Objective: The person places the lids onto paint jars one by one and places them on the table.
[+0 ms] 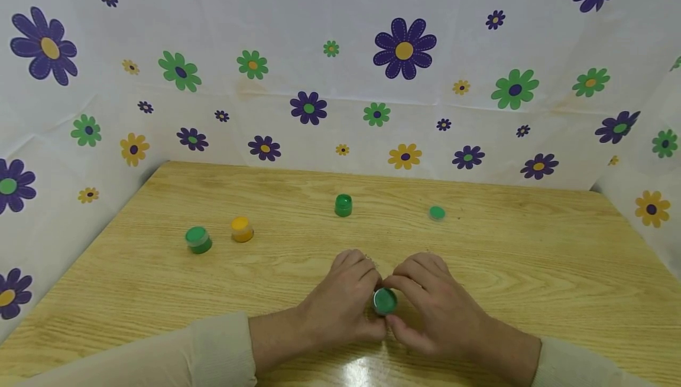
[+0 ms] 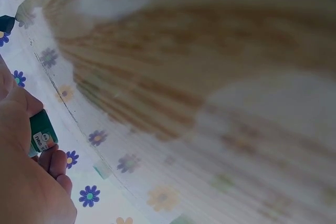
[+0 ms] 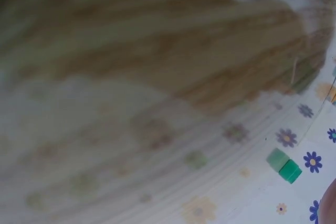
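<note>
A small green paint jar (image 1: pixel 385 302) is between both hands near the front of the table, its round green top facing up. My left hand (image 1: pixel 346 301) grips it from the left; the left wrist view shows the jar's printed label (image 2: pixel 43 140) between thumb and fingers. From the right side, my right hand (image 1: pixel 438 310) curls round the jar, thumb at its near edge and index finger at its far edge. Only the edge of the right hand (image 3: pixel 328 205) shows in the right wrist view.
Farther back stands a lidless green jar (image 1: pixel 343 205), with a loose green lid (image 1: pixel 437 213) to its right. A lidded green jar (image 1: pixel 198 240) and a yellow jar (image 1: pixel 242 229) stand at left. A flower-printed cloth (image 1: pixel 319 68) hangs round the wooden table (image 1: pixel 532 239).
</note>
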Action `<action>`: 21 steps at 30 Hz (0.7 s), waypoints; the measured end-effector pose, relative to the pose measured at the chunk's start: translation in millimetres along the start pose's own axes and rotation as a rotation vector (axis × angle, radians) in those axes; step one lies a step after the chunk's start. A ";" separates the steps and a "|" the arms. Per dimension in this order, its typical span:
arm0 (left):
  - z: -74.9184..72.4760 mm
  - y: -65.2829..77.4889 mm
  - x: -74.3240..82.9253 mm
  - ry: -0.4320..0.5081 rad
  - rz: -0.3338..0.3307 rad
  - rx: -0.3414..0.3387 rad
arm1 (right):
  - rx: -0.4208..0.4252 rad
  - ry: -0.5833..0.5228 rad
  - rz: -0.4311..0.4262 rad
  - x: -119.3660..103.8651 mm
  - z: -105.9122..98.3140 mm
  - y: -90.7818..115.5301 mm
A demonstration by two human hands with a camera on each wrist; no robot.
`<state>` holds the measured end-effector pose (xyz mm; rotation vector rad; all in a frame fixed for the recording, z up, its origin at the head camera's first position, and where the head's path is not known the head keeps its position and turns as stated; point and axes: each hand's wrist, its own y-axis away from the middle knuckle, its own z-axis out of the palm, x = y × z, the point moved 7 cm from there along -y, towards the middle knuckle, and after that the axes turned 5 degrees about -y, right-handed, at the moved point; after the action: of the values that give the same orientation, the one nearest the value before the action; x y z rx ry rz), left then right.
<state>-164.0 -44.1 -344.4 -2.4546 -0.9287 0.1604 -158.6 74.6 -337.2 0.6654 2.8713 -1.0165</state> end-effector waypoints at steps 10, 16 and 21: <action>1.6 -0.3 0.1 0.000 0.002 -0.021 | 0.017 0.006 -0.022 -0.6 -0.1 -0.8; 1.3 0.0 0.9 -0.010 0.024 0.000 | 0.011 -0.003 -0.025 -1.2 0.6 -0.7; 1.5 0.0 1.7 -0.005 0.033 0.000 | 0.005 -0.010 -0.041 -2.7 1.4 -0.7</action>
<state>-163.2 -42.4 -345.6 -2.4717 -0.8904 0.1788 -156.6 72.3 -337.4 0.6019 2.8867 -1.0291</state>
